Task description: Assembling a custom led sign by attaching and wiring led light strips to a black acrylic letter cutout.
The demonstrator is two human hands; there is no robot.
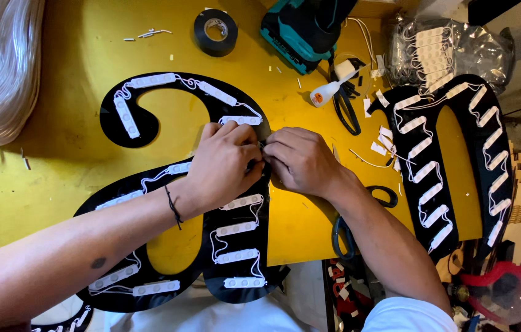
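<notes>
Bright, even overhead light, sharp focus, soft shadows, slight wide-angle edge bending.

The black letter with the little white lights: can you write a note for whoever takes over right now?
Left hand and right hand meet at the right edge of the black letter, fingers pinching something small, too hidden to name.
The letter lies on the yellow table.
Done: white LED modules are wired along most of it.
Left: the stretch under the hands.
Glue bottle and black tape roll lie above.
</notes>
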